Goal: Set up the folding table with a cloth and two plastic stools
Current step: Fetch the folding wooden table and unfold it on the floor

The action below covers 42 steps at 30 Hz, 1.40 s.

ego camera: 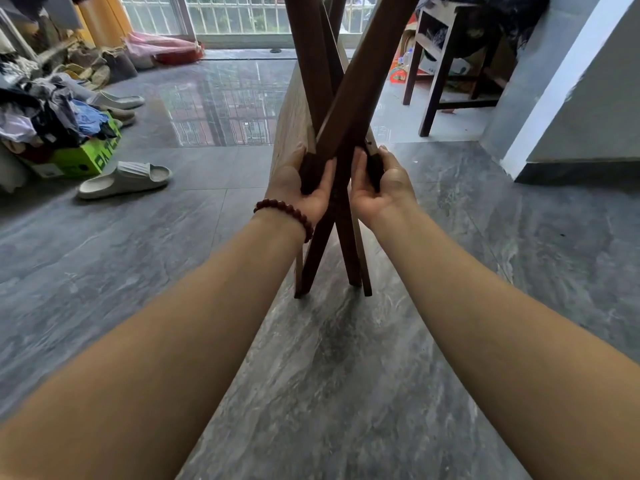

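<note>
Grey tiled floor [138, 271]; folding table [356, 91] at frame centre, upright, not yet opened, dark legs crossed. Left hand [294, 183] curls round one leg, right hand [384, 183] round another. Step: unfolding. The next move probably calls for spreading the legs, then levelling the top. Cloth and stools not visible.

The glossy grey marble-patterned tile floor [346, 375] mirrors the barred window [242, 12] at its far end. In the middle a dark-legged wooden folding table [360, 81] stands on edge, the feet of its crossed legs touching the tiles. To the left lies a pale grey rubber slipper [124, 178], just beside a green cardboard box [83, 157] heaped with crumpled clothes [45, 109]. Far right stands a dark brown wooden stand [446, 64]. A pink bundle [156, 43] lies by the window.
</note>
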Motion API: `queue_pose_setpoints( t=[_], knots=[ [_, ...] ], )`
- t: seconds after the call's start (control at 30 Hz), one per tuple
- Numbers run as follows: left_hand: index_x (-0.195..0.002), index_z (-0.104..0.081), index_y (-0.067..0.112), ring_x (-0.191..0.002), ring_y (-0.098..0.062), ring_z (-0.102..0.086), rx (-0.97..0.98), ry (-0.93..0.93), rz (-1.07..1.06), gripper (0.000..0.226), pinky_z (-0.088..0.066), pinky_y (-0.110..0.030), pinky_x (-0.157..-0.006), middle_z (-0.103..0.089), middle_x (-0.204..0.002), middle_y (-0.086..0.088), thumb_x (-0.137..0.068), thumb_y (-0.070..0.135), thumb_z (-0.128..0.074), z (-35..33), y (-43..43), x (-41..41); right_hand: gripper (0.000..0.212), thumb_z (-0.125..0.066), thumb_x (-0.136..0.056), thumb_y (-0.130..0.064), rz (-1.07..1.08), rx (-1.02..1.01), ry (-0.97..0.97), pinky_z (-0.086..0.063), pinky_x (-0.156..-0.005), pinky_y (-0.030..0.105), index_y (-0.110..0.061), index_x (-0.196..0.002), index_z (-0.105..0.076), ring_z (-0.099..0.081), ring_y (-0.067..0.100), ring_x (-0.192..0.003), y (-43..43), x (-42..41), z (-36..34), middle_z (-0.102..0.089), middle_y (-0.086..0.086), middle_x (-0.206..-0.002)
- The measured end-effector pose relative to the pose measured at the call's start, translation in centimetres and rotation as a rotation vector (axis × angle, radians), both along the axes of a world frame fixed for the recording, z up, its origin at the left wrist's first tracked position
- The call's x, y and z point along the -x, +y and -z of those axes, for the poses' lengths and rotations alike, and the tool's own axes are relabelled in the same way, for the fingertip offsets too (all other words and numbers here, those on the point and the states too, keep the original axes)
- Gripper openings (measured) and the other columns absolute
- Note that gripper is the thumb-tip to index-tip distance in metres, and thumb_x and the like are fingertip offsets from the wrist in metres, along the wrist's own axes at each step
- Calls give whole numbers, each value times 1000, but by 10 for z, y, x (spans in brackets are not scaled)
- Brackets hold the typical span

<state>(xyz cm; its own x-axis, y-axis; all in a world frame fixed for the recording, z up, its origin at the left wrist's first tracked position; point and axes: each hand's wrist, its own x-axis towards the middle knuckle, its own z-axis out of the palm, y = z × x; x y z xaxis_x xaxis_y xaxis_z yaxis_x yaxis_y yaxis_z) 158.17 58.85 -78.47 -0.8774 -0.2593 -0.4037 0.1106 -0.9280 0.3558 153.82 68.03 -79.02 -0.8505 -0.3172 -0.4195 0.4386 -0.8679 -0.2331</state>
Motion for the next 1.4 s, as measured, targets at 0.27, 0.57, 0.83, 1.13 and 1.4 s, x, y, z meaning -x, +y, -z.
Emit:
queue_pose_setpoints(
  t=[0.27,0.57,0.83,1.13,1.4],
  knots=[
    [-123,-54,0,-106,-34,-61,-34,-45,6,43,-60,-34,-63,-56,-122,-19,-85,13,-67,1,1,-4,34,-61,-90,-13,-38,-14,-17,-59,-65,27,-1,-122,-58,-64,29,-101,6,-2,-2,-61,17,-121],
    [-122,-52,0,-104,-35,-61,4,-78,2,46,-60,-37,-58,-57,-120,-19,-82,11,-70,-6,-5,-8,38,-65,-85,-5,20,-7,-74,-58,-54,26,0,-122,-56,-65,29,-82,15,0,-9,-63,17,-112],
    [-121,-52,1,-102,-31,-64,67,-88,7,39,-59,-40,-69,-61,-117,-17,-86,12,-65,-11,2,-13,44,-61,-87,-4,79,-50,-97,-58,-71,26,-3,-128,-48,-64,28,-87,27,-2,-21,-61,16,-111],
    [-122,-51,-2,-114,-34,-56,112,-48,-13,32,-52,-42,-86,-55,-125,-18,-92,8,-55,-23,4,-22,40,-53,-92,1,75,-1,-93,-53,-86,32,0,-132,-48,-62,31,-110,28,-11,-34,-60,17,-123],
    [-114,-57,-3,-112,-29,-59,90,-44,-8,26,-56,-34,-85,-60,-122,-15,-91,9,-56,-23,-2,-18,40,-54,-93,-3,113,5,-93,-49,-94,29,-6,-132,-48,-59,27,-116,35,-20,-50,-59,13,-128]
  ],
)
